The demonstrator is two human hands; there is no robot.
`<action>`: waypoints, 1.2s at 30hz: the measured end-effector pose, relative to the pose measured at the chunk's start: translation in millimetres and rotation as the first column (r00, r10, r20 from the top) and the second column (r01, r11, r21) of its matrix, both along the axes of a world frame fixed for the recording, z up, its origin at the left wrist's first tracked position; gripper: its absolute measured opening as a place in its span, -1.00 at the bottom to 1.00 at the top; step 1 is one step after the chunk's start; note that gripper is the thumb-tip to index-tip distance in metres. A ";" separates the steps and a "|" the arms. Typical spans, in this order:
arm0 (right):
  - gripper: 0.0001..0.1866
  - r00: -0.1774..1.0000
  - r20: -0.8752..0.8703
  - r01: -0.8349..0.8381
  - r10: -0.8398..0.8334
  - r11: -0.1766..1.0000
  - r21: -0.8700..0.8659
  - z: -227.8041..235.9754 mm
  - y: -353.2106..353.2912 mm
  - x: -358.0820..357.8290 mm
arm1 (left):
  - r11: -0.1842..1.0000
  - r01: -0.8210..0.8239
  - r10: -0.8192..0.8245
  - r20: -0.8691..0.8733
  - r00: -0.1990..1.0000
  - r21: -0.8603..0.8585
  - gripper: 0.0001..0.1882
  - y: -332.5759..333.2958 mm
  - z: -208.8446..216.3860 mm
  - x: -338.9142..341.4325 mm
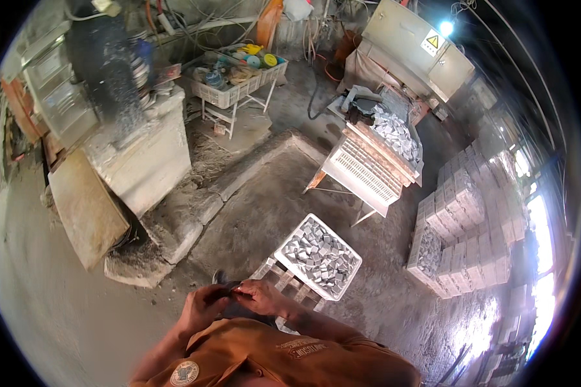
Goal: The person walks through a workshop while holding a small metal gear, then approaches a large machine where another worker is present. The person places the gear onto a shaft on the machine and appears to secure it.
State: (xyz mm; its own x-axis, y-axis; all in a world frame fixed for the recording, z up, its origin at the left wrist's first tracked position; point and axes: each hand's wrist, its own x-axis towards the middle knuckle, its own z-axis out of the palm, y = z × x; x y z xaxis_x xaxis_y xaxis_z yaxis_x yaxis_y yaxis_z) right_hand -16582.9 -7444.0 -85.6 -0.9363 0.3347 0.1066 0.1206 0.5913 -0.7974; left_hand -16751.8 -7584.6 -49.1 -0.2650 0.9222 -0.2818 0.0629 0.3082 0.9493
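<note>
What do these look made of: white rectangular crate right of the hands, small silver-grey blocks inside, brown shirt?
White rectangular crate: probably moulded plastic; even colour, rounded corners.
Small silver-grey blocks: likely metal, mixed dull and shiny; some faces catch bright light, but stone isn't ruled out.
Brown shirt: cloth, matte; soft folds, fibre type unclear.

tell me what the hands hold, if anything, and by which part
It cannot be told: the left hand and the right hand hide anything between them.

Anything between left hand [203,306] and right hand [261,298] too small to tell; shirt [271,351] cut off below.
</note>
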 end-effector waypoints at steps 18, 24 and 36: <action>-0.85 0.909 -0.096 0.386 -0.405 0.907 -0.170 -2.3 492.9 -130.2 | 0.948 -0.314 0.281 0.578 0.766 -0.044 -0.71 496.8 -75.8 -209.2; -0.74 0.701 0.075 0.682 -0.709 0.635 -0.363 -25.8 632.1 -131.5 | 0.981 -0.196 0.160 0.590 0.792 -0.003 -0.70 689.1 -88.6 -262.3; -0.75 0.665 0.025 0.739 -0.747 0.651 -0.173 -22.7 943.0 -146.8 | 0.927 0.350 -0.374 0.336 0.864 0.132 -0.68 1046.4 -56.7 -239.0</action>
